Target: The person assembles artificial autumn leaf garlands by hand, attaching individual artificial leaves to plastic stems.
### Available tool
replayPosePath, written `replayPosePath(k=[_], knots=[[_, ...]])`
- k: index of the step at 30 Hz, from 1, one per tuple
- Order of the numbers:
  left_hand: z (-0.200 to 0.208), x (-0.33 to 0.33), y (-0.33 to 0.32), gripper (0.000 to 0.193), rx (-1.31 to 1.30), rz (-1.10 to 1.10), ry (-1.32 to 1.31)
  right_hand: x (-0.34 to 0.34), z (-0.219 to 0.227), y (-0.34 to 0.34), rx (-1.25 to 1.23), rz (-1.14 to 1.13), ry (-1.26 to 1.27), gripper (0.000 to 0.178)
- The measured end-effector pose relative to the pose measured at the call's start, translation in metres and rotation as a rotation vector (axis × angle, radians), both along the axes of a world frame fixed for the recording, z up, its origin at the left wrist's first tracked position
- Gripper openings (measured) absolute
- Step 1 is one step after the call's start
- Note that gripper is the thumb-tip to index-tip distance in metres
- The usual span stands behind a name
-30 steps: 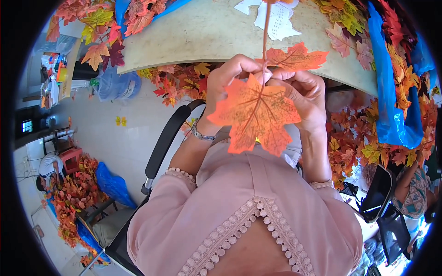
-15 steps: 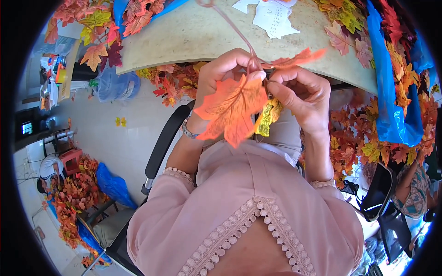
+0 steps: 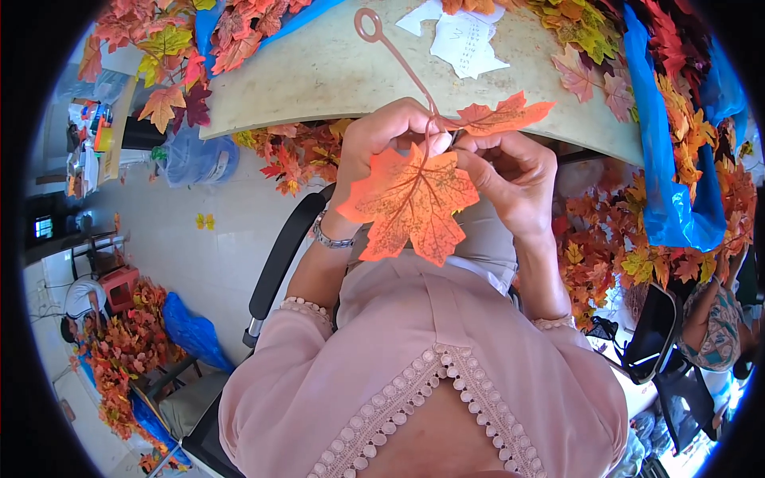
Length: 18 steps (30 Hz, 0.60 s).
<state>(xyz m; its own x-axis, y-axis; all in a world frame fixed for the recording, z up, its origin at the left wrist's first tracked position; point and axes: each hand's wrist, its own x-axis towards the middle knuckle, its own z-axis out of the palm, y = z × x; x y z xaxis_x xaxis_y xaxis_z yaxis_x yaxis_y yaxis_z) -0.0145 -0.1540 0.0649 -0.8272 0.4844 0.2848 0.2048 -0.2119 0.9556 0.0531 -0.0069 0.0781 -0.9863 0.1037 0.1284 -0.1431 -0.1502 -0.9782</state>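
Note:
Between thumb and fingers of my left hand (image 3: 378, 134) is an artificial maple leaf stem (image 3: 408, 68), pinkish brown, with a ring loop at its upper end. One orange leaf (image 3: 418, 203) with dark veins hangs from it in front of my lap. A second orange leaf (image 3: 504, 117) sticks out to the right, over the fingers of my right hand (image 3: 514, 179). That hand is closed in a pinch right beside my left fingertips; what it grips is hidden behind the leaves. A small yellow edge shows behind the hanging leaf.
A pale table (image 3: 319, 76) lies ahead, its curved edge just beyond my hands, with torn white paper (image 3: 468, 44) on it. Blue plastic (image 3: 677, 199) and heaps of artificial leaves (image 3: 610, 231) are at the right. My chair's black armrest (image 3: 279, 263) is at left; other people are farther off.
The hanging orange leaf has swung to face up more fully and now covers most of the yellow leaf seen before. The stem's loop has come down fully into view. Both hands remain close together.

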Motion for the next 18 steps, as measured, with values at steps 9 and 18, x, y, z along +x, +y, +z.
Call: replayPosePath(k=[9, 18], knots=[[-0.003, 0.001, 0.005, 0.011, -0.021, 0.103, 0.121, -0.002, -0.002, -0.006, 0.009, -0.070, 0.075, 0.007], [-0.005, -0.006, 0.002, 0.007, 0.050, 0.037, 0.176, -0.008, -0.003, 0.000, -0.050, 0.018, 0.032, 0.008]])
